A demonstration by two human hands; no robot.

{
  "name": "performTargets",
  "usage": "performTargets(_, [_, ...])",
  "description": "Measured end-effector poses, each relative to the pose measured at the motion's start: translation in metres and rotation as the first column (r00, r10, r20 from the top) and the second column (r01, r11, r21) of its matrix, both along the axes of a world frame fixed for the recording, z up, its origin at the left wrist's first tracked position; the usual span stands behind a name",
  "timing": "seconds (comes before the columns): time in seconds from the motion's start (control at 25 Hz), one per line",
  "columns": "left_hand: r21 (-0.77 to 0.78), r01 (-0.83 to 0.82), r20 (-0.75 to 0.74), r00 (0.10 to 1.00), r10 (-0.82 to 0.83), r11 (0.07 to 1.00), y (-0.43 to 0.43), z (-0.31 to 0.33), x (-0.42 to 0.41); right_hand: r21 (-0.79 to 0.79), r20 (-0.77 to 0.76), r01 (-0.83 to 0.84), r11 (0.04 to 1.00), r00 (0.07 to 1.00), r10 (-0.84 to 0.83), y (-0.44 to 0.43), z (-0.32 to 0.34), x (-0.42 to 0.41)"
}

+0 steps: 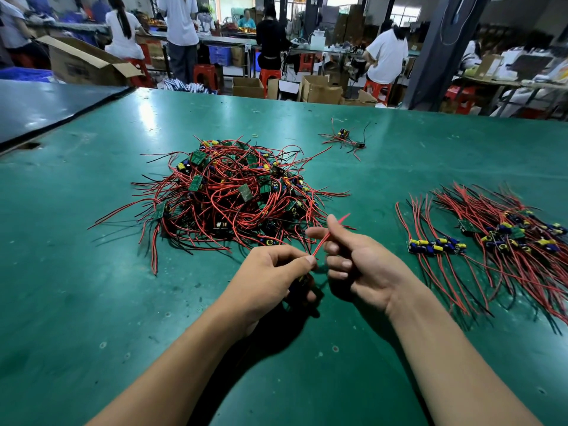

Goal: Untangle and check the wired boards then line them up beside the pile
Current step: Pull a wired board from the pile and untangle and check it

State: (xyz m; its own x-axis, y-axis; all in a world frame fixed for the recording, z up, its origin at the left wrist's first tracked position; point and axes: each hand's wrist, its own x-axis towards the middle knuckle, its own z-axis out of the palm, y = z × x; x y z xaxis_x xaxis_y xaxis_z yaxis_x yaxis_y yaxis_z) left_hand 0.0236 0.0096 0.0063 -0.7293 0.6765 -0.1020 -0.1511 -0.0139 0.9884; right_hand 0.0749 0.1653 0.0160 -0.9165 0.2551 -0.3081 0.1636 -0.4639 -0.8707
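Observation:
A tangled pile of small green boards (229,192) with red and black wires lies mid-table. To the right, sorted wired boards (498,238) lie in rows with their wires spread out. My left hand (273,278) grips one small board with dark and yellow parts (302,281) near the table's middle front, mostly hidden under its fingers. A red wire (325,238) runs up from that board. My right hand (353,259) pinches this wire between thumb and forefinger, and the wire's tip sticks out past the fingers.
A few loose wired boards (345,138) lie at the far middle of the green table (92,302). A dark mat (46,109) covers the far left corner. Beyond the table's far edge are cardboard boxes, red stools and people at other benches.

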Motion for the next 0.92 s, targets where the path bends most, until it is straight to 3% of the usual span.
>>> performTargets(0.16, [0.018, 0.006, 0.008, 1.0, -0.006, 1.0, 0.0, 0.001, 0.0, 0.086, 0.019, -0.078, 0.993, 0.997, 0.076, -0.011, -0.003, -0.002])
performTargets(0.32, [-0.034, 0.053, -0.042, 0.998, -0.054, 0.998, -0.004, 0.001, -0.002, 0.089, 0.018, 0.11, 0.99, 0.994, -0.112, -0.002, -0.003, -0.005])
performTargets(0.48, [-0.06, 0.126, -0.048, 0.991, -0.129, 0.99, -0.006, 0.001, -0.002, -0.021, -0.023, 0.326, 0.945, 0.945, -0.327, 0.014, 0.001, -0.001])
performTargets(0.64, [-0.093, 0.224, -0.013, 0.974, -0.226, 0.97, -0.01, 0.003, -0.003, -0.132, -0.012, 0.435, 0.891, 0.898, -0.44, 0.03, 0.005, 0.005])
performTargets(0.8, [-0.043, 0.146, -0.01, 0.989, -0.147, 0.988, -0.007, 0.002, -0.003, -0.092, -0.016, 0.43, 0.898, 0.901, -0.433, 0.032, 0.003, 0.004])
performTargets(0.92, [0.032, 0.077, 0.096, 0.992, -0.08, 0.997, -0.003, 0.004, -0.003, -0.031, -0.01, 0.442, 0.896, 0.897, -0.443, 0.026, -0.002, -0.001])
